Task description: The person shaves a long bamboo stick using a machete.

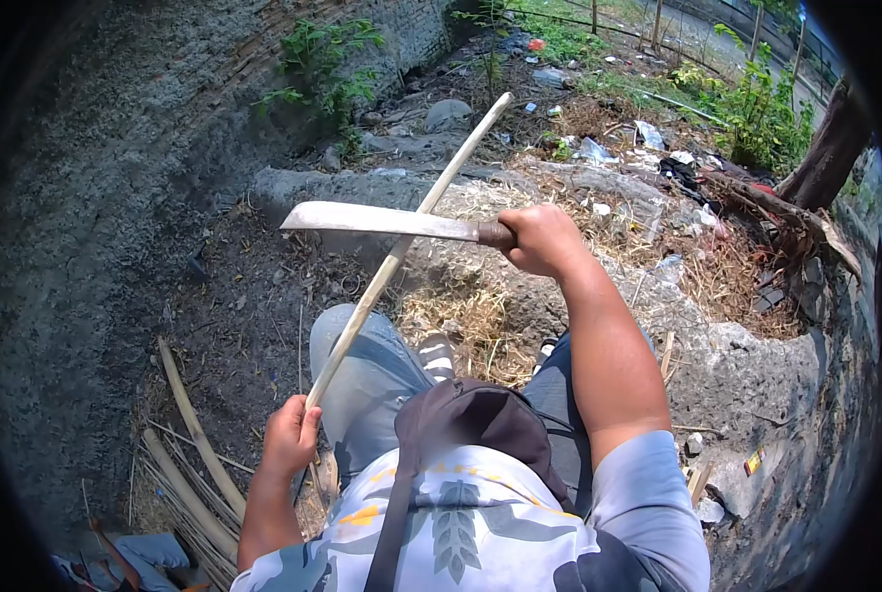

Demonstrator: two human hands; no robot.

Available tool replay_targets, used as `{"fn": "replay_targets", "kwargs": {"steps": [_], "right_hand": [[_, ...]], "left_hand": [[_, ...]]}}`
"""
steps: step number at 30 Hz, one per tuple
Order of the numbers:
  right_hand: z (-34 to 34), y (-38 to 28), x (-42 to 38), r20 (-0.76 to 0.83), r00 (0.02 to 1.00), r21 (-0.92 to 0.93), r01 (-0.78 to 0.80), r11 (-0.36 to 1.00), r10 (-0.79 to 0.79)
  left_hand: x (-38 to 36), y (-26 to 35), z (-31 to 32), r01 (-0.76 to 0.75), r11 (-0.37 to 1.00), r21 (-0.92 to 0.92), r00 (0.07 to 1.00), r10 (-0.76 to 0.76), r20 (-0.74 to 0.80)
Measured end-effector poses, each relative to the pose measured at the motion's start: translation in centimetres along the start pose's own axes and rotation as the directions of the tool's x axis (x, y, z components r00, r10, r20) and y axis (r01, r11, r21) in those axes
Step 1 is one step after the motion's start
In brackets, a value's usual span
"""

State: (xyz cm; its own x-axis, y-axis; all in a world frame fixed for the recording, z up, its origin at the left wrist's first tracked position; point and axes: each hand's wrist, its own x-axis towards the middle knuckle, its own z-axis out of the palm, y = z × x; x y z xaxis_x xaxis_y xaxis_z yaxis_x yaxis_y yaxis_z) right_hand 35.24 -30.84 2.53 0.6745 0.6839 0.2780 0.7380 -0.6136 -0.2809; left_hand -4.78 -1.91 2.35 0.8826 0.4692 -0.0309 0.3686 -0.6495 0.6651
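Note:
A long pale wooden stick (362,308) slants up and to the right across the middle of the view. Around its lower end my left hand (291,437) is closed, beside my left knee. My right hand (542,240) grips the dark handle of a machete (386,218), whose broad blade points left. The blade lies across the upper part of the stick and hides a short piece of it. Whether blade and stick touch, I cannot tell.
Curved wooden strips (196,424) and thin sticks lie at the lower left, near another person's legs (154,555). A rough wall (95,247) rises on the left. Ahead are a stone ledge (332,185), litter, dry grass and a tree trunk (828,148).

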Motion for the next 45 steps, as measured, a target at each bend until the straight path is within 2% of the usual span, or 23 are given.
{"fn": "replay_targets", "kwargs": {"steps": [3, 6, 13, 15, 19, 24, 27, 33, 37, 40, 43, 45], "right_hand": [[-0.3, 0.6, 0.3, -0.096, 0.98, -0.05, -0.179, 0.983, 0.174], [-0.3, 0.9, 0.1, -0.123, 0.948, 0.073, -0.286, 0.955, 0.293], [0.3, 2.6, 0.5, -0.1, 0.911, 0.409, -0.328, 0.851, 0.4], [0.5, 2.8, 0.5, -0.135, 0.916, 0.423, -0.291, 0.858, 0.377], [0.4, 2.4, 0.5, -0.114, 0.933, 0.312, -0.292, 0.904, 0.341], [0.9, 0.6, 0.1, -0.037, 0.97, 0.164, -0.233, 0.959, 0.242], [2.0, -0.5, 0.4, -0.044, 0.984, 0.04, -0.171, 0.984, 0.173], [3.0, -1.3, 0.5, -0.003, 0.991, 0.126, -0.129, 0.984, 0.131], [2.3, -1.6, 0.4, 0.034, 0.992, 0.19, -0.128, 0.973, 0.123], [3.6, -1.0, 0.0, -0.142, 0.989, 0.242, 0.068, 0.968, -0.034], [2.4, -1.5, -0.4, 0.113, 0.993, 0.319, -0.081, 0.944, 0.047], [2.3, -1.6, -0.5, 0.146, 0.987, 0.337, -0.11, 0.935, 0.064]], "left_hand": [[0.3, -0.1, -0.2, 0.044, 0.999, 0.019, 0.999, -0.044, 0.01], [0.6, -0.3, -0.3, 0.01, 0.998, 0.057, 1.0, -0.009, -0.017], [0.8, 0.0, -1.7, 0.032, 0.958, 0.284, 0.998, -0.015, -0.062], [1.2, 0.7, -2.6, 0.023, 0.934, 0.356, 0.999, -0.006, -0.048], [3.6, 0.6, -5.0, -0.187, 0.841, 0.507, 0.974, 0.226, -0.016], [7.4, 4.7, -8.2, -0.409, 0.636, 0.654, 0.875, 0.478, 0.083], [8.9, 7.1, -8.4, -0.442, 0.594, 0.673, 0.854, 0.509, 0.112], [11.6, 8.3, -7.7, -0.546, 0.429, 0.72, 0.748, 0.637, 0.188], [12.6, 9.4, -7.3, -0.566, 0.411, 0.715, 0.726, 0.66, 0.194], [13.7, 9.8, -7.2, -0.585, 0.394, 0.708, 0.685, 0.709, 0.171], [14.7, 10.4, -7.4, -0.588, 0.367, 0.721, 0.652, 0.743, 0.154], [15.3, 10.8, -7.7, -0.593, 0.357, 0.721, 0.636, 0.758, 0.148]]}}
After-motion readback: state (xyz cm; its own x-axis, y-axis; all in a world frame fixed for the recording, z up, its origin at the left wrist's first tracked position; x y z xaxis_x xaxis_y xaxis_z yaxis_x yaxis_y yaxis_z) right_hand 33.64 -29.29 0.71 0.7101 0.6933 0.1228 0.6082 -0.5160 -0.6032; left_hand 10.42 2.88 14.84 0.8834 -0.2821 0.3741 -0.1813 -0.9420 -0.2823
